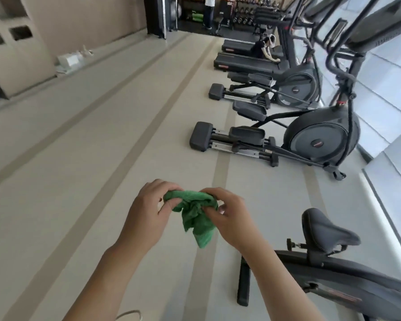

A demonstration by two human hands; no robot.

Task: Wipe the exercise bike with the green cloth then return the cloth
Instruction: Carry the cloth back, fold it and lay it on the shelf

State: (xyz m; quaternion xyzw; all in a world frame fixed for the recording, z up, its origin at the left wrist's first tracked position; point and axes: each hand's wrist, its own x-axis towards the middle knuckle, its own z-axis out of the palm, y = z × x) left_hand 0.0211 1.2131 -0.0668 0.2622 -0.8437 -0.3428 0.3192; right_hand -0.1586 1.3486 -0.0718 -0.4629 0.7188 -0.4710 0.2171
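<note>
Low in the middle of the frame both hands, left hand (146, 212) and right hand (229, 216), pinched the bunched green cloth (195, 216) between them, apparently readying it, with the exercise bike (329, 230) at lower right needing a reach rightward next

Bare forearms, no sleeves visible.

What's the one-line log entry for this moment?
cloth: bunched, held in both hands | left hand: grips cloth | right hand: grips cloth | bike: lower right, untouched | cloth off bike
</note>
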